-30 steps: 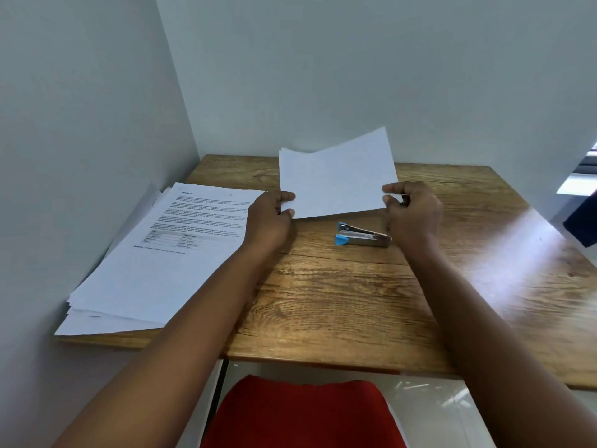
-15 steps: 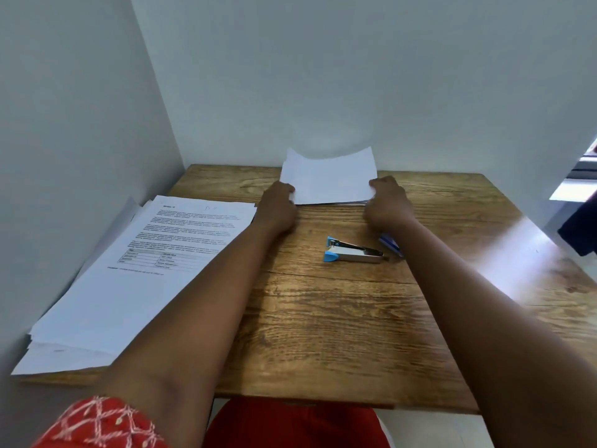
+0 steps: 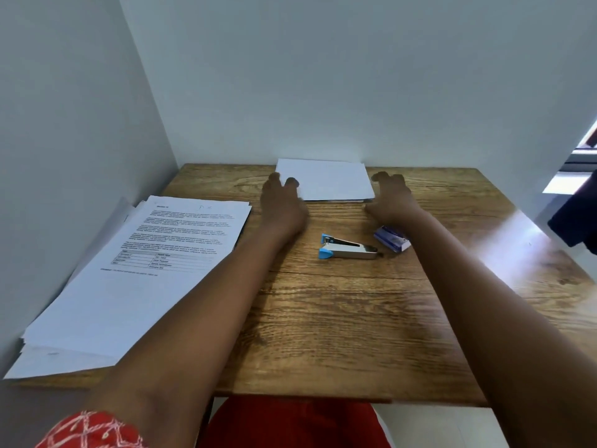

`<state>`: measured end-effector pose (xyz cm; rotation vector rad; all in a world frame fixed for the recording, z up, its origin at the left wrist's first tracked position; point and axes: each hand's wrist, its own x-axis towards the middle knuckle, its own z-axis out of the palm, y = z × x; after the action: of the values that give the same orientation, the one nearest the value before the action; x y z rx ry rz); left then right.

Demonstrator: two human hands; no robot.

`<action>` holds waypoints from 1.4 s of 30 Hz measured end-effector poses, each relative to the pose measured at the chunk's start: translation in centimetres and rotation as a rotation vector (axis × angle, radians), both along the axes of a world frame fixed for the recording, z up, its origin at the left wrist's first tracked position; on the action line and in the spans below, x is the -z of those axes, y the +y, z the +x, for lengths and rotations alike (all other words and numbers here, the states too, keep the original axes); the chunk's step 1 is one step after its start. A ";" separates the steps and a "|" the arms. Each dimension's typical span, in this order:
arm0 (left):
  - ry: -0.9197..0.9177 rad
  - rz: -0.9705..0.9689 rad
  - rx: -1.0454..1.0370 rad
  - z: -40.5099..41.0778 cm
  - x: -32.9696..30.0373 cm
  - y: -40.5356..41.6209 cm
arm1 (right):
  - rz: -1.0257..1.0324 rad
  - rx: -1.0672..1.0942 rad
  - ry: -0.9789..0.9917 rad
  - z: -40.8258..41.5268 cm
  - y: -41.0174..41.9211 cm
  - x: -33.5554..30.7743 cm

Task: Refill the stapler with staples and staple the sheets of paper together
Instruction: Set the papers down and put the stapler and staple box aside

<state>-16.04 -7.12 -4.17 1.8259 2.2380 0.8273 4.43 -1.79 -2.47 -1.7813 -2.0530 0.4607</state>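
Both hands have let go of the small sheaf of sheets (image 3: pixel 326 184), which a second ago they held up off the wood and which now lies flat at the far edge of the tabletop (image 3: pixel 339 318), against the wall. The left hand (image 3: pixel 282 206) rests beside the sheaf's near left corner, fingers fairly straight and loosely spread, one fingertip seemingly on the paper's edge; it holds nothing. The right hand (image 3: pixel 389 198) sits just beside the right edge with fingers relaxed and slightly bent, also holding nothing. The stapler (image 3: pixel 349 248), silver with blue ends, lies on its side between the forearms, nearer the person than the sheaf, and a small blue-and-white box, likely of staples (image 3: pixel 392 238), sits just beside it, partly under the right wrist. With the sheets parked, refilling probably comes next: best to take the stapler in one hand, open its top fully, and seat a strip squarely in the channel before closing. A larger stack of printed pages (image 3: pixel 135 270) lies at the left.
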 end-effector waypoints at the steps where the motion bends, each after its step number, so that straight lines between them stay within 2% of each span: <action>1: -0.001 0.033 0.040 0.9 -0.6 -0.4 | -0.002 -0.010 -0.015 0.5 -0.4 -0.6; 3: -0.073 0.011 0.162 3.0 -1.9 -1.4 | -0.073 -0.042 -0.051 1.6 -1.3 -1.9; 6: -0.180 -0.141 0.319 6.3 -3.5 -3.0 | -0.315 -0.091 -0.076 3.4 -2.9 -3.7; 10: -0.092 -0.381 0.453 9.7 -4.0 -4.2 | -0.456 -0.101 -0.182 4.1 -4.9 -4.6; 14: 0.091 -0.399 0.402 11.8 -3.7 -4.5 | -0.477 -0.122 -0.191 3.9 -6.0 -4.2; 17: 0.086 -0.406 0.400 12.9 -3.6 -4.3 | -0.385 -0.131 -0.188 4.2 -6.2 -3.7; 20: 0.103 -0.442 0.426 14.0 -3.6 -3.9 | -0.319 -0.118 -0.093 4.7 -5.7 -3.4; 24: -0.033 -0.402 0.412 15.9 -3.7 -3.0 | -0.193 -0.064 -0.131 5.6 -4.6 -3.5; 31: -0.168 -0.335 0.416 18.2 -3.8 -0.3 | 0.120 0.129 0.065 7.7 -1.2 -1.6; 37: -0.198 -0.305 0.418 18.9 -3.2 3.1 | 0.229 0.202 0.109 8.3 2.1 -0.1; 40: -0.219 -0.326 0.438 19.2 -2.5 5.1 | 0.234 0.185 0.057 8.6 3.6 0.4; 42: -0.169 -0.354 0.448 19.6 -2.1 6.3 | 0.235 0.193 0.036 8.7 4.6 0.7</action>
<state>3.53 -0.82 -2.07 1.8872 1.6475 0.4482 13.11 2.85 -3.15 -1.7904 -1.8047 0.1847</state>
